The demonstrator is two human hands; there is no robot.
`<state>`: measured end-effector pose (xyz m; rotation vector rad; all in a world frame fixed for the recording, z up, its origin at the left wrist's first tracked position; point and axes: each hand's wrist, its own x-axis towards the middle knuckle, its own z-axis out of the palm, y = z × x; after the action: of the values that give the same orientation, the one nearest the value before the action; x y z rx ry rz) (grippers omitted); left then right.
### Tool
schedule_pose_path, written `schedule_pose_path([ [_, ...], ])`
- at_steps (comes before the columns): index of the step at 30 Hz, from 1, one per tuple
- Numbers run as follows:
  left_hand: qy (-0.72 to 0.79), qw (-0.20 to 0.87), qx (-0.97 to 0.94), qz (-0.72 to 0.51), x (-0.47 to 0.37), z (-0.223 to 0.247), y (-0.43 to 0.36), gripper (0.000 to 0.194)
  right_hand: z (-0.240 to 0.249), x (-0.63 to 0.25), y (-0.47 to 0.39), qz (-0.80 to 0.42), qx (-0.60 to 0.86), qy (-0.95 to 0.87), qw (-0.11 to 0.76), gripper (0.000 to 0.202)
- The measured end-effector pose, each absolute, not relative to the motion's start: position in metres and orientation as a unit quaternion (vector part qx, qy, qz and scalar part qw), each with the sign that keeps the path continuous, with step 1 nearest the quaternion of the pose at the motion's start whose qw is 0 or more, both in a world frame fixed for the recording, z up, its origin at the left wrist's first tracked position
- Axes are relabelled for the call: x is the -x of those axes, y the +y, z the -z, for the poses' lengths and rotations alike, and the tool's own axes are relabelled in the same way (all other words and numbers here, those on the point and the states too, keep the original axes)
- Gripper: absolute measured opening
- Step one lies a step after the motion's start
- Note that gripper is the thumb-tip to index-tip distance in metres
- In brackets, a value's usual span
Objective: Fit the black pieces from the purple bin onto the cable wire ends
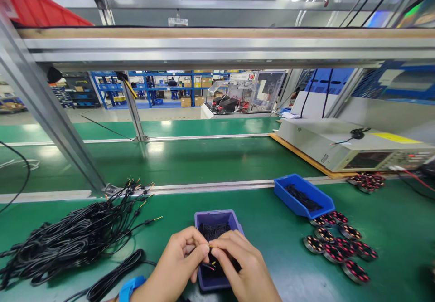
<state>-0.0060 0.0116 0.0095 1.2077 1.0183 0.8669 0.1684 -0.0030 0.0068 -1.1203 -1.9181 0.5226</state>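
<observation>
My left hand (186, 256), with a blue band at its wrist, is closed in a pinch on the end of a black cable (208, 265). Short coloured wire tips stick out there. Close beside it, my right hand (239, 259) pinches a thin yellowish wire between thumb and forefinger; the fingers hide most of it. Both hands hover over a purple bin (200, 220) of small black pieces. A bundled black cable (117, 272) lies left of my left hand, and its loose end runs toward my wrist.
A large heap of black cables (71, 238) covers the left of the green bench. To the right are a blue bin (288, 202) with black pieces, several round copper-wound coils (335, 252) and a grey instrument (316, 141). A metal frame post (68, 111) rises at left.
</observation>
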Motion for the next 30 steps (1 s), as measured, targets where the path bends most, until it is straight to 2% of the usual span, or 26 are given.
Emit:
schedule_pose_path([
  [6,0.420,0.645,-0.527,-0.361,0.006,-0.014,0.010,0.045,-0.019,-0.174,0.001,-0.256,0.472,-0.703,0.467,0.018],
  [30,0.423,0.631,-0.554,-0.340,0.007,-0.010,0.010,0.036,-0.034,-0.180,0.001,-0.340,0.491,-0.708,0.377,0.019],
])
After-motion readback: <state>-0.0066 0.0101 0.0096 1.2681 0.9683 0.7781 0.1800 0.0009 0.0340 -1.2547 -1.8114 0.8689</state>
